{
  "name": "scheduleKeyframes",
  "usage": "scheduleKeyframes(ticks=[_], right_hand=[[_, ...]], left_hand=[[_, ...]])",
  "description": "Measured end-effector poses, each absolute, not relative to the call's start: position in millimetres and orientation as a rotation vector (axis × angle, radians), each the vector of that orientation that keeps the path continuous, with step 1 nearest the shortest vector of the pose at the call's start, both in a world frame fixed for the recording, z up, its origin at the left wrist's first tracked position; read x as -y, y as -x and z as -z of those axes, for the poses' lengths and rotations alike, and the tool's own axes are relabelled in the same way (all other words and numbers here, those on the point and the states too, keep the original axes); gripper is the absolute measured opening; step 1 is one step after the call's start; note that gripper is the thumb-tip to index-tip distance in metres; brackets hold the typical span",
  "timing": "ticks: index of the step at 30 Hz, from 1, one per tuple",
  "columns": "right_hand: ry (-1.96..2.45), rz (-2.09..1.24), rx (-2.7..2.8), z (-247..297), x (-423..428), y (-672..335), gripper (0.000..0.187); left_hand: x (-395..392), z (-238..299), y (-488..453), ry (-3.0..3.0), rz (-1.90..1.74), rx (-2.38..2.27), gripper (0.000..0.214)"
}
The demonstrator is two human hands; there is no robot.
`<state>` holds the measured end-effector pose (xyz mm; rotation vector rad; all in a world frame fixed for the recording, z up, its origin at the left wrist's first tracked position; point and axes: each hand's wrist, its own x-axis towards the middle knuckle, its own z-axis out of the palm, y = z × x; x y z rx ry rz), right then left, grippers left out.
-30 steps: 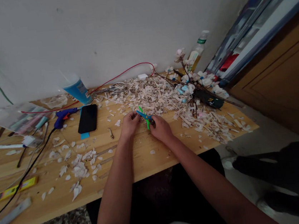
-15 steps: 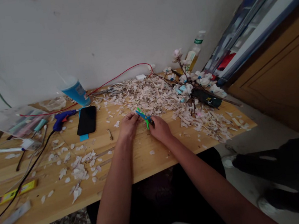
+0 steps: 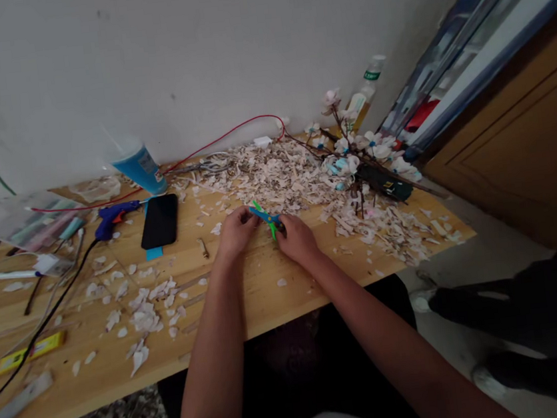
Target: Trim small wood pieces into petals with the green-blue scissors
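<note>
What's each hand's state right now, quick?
Right hand: closed, holding slim blue-and-bright-green scissors.
Left hand: fingers curled near the scissors' tips; cannot tell whether it's closed on anything small.

The right hand [image 3: 298, 239] holds blue-and-green scissors [image 3: 268, 218] beside the left hand [image 3: 235, 232]; a smartphone [image 3: 160, 221] lies left on the desk [image 3: 263, 298].

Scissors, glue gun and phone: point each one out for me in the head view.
Scissors [image 3: 268, 217]: head view, on the blue part near the pivot.
Glue gun [image 3: 109, 217]: head view, on its blue body.
Phone [image 3: 160, 221]: head view, middle of its dark face.
</note>
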<state>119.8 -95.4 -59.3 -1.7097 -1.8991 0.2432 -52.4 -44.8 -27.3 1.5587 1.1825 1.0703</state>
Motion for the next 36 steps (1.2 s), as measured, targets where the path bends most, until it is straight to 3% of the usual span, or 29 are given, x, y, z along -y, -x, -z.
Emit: scheduleKeyframes(ticks=[7, 16, 19, 26, 32, 36], right_hand=[[1.728, -0.259, 1.874, 60, 95, -119, 0.012], [1.696, -0.256, 1.835, 61, 95, -119, 0.010], [1.645, -0.284, 1.821, 63, 95, -119, 0.011], [1.253, -0.354, 1.742, 59, 101, -122, 0.028], [1.066, -0.413, 1.819, 50, 103, -120, 0.045], [1.053, -0.364, 1.816, 52, 102, -120, 0.044]], left_hand=[[48, 30, 48, -0.862, -1.061, -0.841, 0.023], [51, 26, 48, -0.686, -1.150, -0.802, 0.019], [51, 21, 45, -0.536, -1.162, -0.790, 0.030], [52, 18, 38, -0.459, -1.154, -0.692, 0.061], [62, 20, 20, -0.487, -1.090, -0.644, 0.067], [64, 21, 13, -0.517, -1.064, -0.656, 0.068]])
